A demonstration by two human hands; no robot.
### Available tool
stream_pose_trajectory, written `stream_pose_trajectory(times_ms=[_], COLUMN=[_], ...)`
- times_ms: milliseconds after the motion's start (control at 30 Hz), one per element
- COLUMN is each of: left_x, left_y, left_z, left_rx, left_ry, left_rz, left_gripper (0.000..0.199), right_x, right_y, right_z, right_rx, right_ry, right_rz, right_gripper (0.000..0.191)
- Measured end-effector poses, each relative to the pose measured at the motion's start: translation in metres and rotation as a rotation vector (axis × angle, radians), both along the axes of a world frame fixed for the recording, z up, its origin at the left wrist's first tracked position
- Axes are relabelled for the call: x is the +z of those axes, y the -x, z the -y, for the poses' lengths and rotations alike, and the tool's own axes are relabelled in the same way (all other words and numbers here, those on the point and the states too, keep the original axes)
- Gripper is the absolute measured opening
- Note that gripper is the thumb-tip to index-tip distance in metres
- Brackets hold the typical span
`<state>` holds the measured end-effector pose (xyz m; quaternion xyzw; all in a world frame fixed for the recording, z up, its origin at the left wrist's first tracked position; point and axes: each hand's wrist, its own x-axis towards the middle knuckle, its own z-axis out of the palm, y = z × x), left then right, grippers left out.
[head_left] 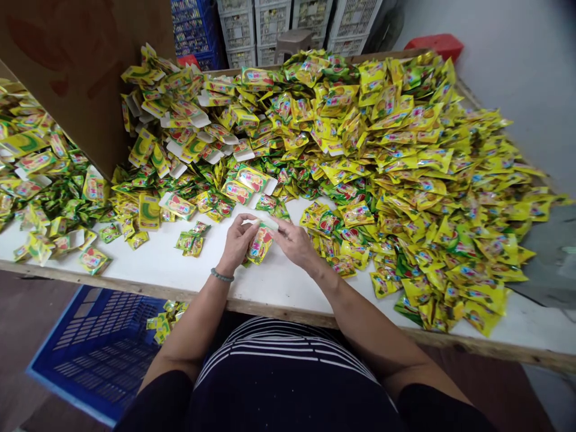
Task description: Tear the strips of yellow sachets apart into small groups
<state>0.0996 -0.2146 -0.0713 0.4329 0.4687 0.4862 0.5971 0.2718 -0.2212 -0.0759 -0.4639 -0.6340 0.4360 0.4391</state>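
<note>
Both my hands meet over the white table (198, 264), at a small yellow-green printed box (260, 245) with a white flap at its upper end. My left hand (240, 240) pinches the box along its left side; a beaded bracelet circles that wrist. Fingers of my right hand (292, 239) close on the white flap at the upper right. Whatever is inside the box is hidden. Left of my hands lies a little group of small green and yellow packets (192, 240). Beyond my fingertips lie more boxes (252, 179) with white flaps sticking out.
A large heap of yellow packets (427, 180) covers the right side. Boxes and packets spread across the left, beside a brown cardboard panel (90, 72). Below the table's front edge, a blue crate (90, 348) holds several small boxes. White crates (272, 27) and a stool (292, 42) stand behind.
</note>
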Motion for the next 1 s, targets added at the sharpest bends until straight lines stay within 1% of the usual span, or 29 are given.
stream_pose_trajectory(times_ms=[67,133,233,400,533,633,700,767,900,1000], left_x=[0.001,0.001,0.001,0.0,-0.001,-0.002,-0.002,-0.002,0.0,0.0], left_y=[0.0,0.001,0.001,0.001,0.002,0.002,0.001,0.001,0.003,0.005], left_z=[0.0,0.0,0.0,0.001,0.003,0.003,0.003,0.003,0.003,0.003], left_rx=[0.047,0.066,0.055,0.043,-0.01,-0.025,-0.028,-0.036,-0.066,-0.091], left_ry=[-0.005,-0.021,-0.054,-0.072,-0.077,-0.064,-0.06,-0.057,-0.05,-0.038], left_rz=[-0.003,-0.012,-0.03,-0.086,-0.142,-0.14,-0.134,-0.13,-0.118,-0.111], left_gripper=[0.054,0.055,0.052,0.049,0.049,0.049,0.048,0.049,0.047,0.045], right_x=[0.002,0.002,-0.001,-0.002,-0.006,-0.01,-0.011,-0.011,-0.008,-0.008], right_y=[-0.001,-0.001,0.001,0.0,0.004,0.005,0.003,0.001,-0.004,-0.007], right_z=[0.0,-0.001,-0.002,-0.004,-0.004,-0.005,-0.006,-0.007,-0.008,-0.01], right_rx=[0.012,-0.005,-0.046,-0.037,-0.115,-0.15,-0.137,-0.105,-0.081,-0.071], right_ry=[0.016,0.028,0.017,0.067,0.076,0.193,0.291,0.339,0.327,0.319], right_rz=[-0.019,-0.063,-0.059,-0.09,-0.081,-0.225,-0.331,-0.374,-0.347,-0.316], right_gripper=[0.035,0.033,0.03,0.031,0.029,0.033,0.035,0.034,0.03,0.031])
